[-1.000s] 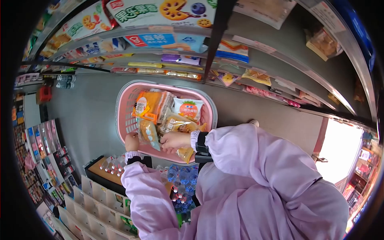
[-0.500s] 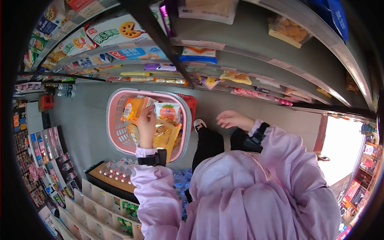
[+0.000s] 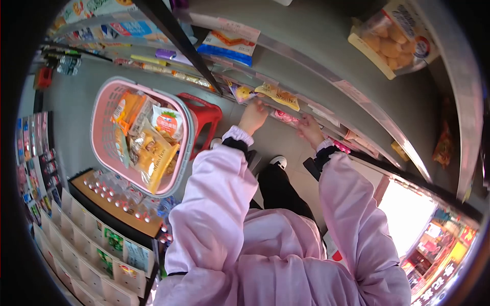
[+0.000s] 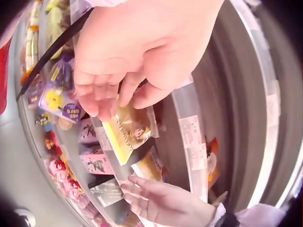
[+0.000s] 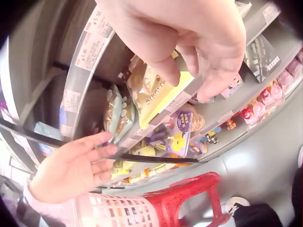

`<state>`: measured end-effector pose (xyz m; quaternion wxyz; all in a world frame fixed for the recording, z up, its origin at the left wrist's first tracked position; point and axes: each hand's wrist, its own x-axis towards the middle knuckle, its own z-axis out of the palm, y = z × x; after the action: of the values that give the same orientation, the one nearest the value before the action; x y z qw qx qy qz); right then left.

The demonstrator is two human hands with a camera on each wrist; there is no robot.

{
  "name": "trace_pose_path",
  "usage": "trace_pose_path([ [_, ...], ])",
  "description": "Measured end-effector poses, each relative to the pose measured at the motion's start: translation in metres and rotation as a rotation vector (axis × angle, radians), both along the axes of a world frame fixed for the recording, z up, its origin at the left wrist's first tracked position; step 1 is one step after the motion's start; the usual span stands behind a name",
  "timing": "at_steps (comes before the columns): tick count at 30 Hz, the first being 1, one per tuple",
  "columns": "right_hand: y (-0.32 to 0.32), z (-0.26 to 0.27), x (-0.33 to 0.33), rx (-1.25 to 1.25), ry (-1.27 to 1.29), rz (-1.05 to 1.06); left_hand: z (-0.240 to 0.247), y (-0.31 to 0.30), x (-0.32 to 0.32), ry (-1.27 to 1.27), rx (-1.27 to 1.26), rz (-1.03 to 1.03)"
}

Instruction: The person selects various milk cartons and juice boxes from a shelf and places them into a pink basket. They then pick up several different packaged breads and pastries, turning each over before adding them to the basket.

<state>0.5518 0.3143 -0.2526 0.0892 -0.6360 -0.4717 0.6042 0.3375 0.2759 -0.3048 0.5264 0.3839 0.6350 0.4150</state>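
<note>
My left hand (image 3: pixel 253 118) and right hand (image 3: pixel 310 131) reach toward the lower shelves, a gap between them. Neither holds anything; the fingers are loosely bent. Nearest to both is a yellow and clear bread bag (image 3: pixel 278 97) on a shelf. In the left wrist view the left fingertips overlap the top of this bag (image 4: pixel 134 127). The right wrist view has the right hand (image 5: pixel 189 42) over its edge, while the left hand (image 5: pixel 78 163) is beside a blue-and-clear bread bag (image 5: pixel 118 113). A purple package with a yellow picture (image 5: pixel 181 135) sits one shelf lower.
A pink basket (image 3: pixel 104 148) of packaged breads stands on the left, with a red plastic stool (image 3: pixel 206 115) beside it. Bottles stand on a low wooden-topped stand (image 3: pixel 92 196). Shelf edges with price labels (image 3: pixel 352 94) curve above the hands. A shoe (image 3: pixel 278 161) shows on the floor.
Both hands were in the basket; the right withdrew first, then the left. They are now at the shelf, the view has shifted right, and the basket appears farther left.
</note>
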Motion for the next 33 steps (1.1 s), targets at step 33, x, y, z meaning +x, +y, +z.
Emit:
trace_pose_path([
  [33, -0.089, 0.140, 0.020, 0.067, 0.485, 0.308, 0.083, -0.135, -0.011, -1.408, -0.530, 0.165],
])
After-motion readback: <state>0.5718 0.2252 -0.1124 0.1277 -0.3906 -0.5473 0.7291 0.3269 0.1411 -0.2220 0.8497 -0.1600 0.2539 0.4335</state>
